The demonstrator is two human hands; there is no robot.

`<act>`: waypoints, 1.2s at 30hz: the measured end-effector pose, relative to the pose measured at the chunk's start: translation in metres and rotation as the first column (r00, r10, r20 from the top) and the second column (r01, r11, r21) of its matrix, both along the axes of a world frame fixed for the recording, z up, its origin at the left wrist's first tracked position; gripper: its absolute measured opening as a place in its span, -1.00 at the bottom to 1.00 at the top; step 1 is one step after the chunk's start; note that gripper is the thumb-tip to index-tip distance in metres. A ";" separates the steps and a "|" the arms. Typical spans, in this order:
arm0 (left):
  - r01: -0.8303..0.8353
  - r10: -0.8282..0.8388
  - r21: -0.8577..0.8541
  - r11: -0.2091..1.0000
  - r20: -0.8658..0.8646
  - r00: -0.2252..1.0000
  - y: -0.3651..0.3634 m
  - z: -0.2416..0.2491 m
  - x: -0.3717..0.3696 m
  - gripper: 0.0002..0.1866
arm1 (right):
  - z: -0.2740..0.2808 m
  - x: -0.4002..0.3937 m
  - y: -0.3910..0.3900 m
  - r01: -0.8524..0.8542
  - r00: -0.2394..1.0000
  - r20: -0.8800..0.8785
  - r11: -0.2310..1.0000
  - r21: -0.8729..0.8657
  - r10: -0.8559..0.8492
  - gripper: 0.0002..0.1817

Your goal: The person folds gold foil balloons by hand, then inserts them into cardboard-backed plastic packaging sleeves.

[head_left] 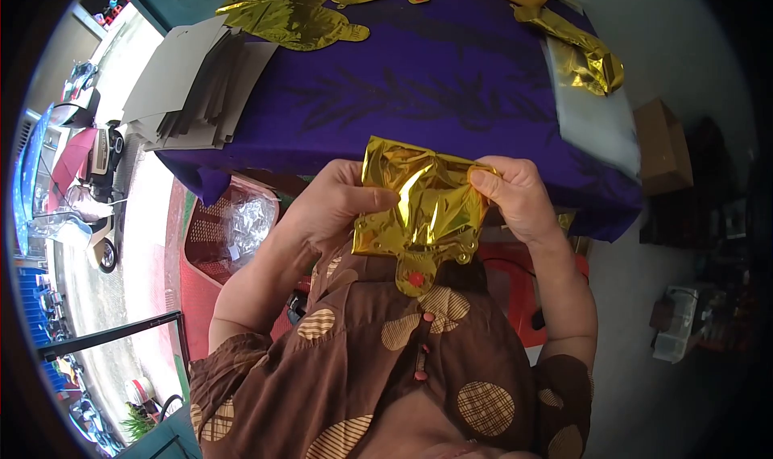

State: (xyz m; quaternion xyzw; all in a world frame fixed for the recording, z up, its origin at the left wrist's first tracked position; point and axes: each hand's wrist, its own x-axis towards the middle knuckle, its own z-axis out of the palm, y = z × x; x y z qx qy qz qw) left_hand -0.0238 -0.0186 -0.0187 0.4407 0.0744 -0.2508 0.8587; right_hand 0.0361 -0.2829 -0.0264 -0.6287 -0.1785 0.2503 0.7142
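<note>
A shiny gold foil balloon [427,201], flat and folded, is held up in front of my chest, just off the table's near edge. My left hand [342,201] grips its left side, thumb lying across the front. At the upper right corner, my right hand [515,197] pinches the foil between thumb and fingers. A rounded tab with a red dot hangs from the balloon's lower edge. The fingers behind the foil are hidden.
A purple cloth-covered table [419,97] bears stacked grey-white cards [181,84], more gold foil balloons [298,24] and clear plastic sleeves [596,121]. Left below stands a red basket [209,237] with clear plastic inside. A cardboard box [664,145] sits at right.
</note>
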 end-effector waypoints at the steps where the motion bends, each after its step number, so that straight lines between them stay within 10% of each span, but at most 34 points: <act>1: -0.004 0.004 -0.009 1.000 0.004 1.000 -0.001 0.004 0.003 -0.68 | 0.003 0.000 0.001 0.045 0.999 0.031 0.999 -0.026 -0.044 -0.73; 4: -0.088 0.088 -0.014 0.996 0.039 0.995 -0.002 0.016 0.011 -0.68 | 0.026 -0.007 0.001 0.372 0.852 0.475 0.893 -0.254 -0.220 -0.70; 8: -0.177 0.183 -0.063 0.982 0.102 0.978 -0.001 0.028 0.025 -0.72 | 0.034 -0.012 -0.003 0.649 0.083 0.996 0.759 -0.048 -0.009 -0.61; 15: -0.254 0.240 0.035 0.966 0.228 0.944 -0.012 0.032 0.038 -0.78 | 0.015 -0.025 0.025 0.498 -0.088 0.983 0.862 -0.097 0.161 -0.59; 26: -0.200 0.122 0.213 0.956 0.331 0.936 -0.020 0.031 0.038 -0.73 | 0.019 -0.011 0.033 0.574 0.143 0.986 0.804 -0.154 0.086 -0.73; 36: -0.184 0.158 0.090 0.979 0.240 0.958 -0.025 0.028 0.042 -0.73 | 0.003 -0.006 0.037 0.599 -0.051 0.999 0.801 0.024 0.008 -0.69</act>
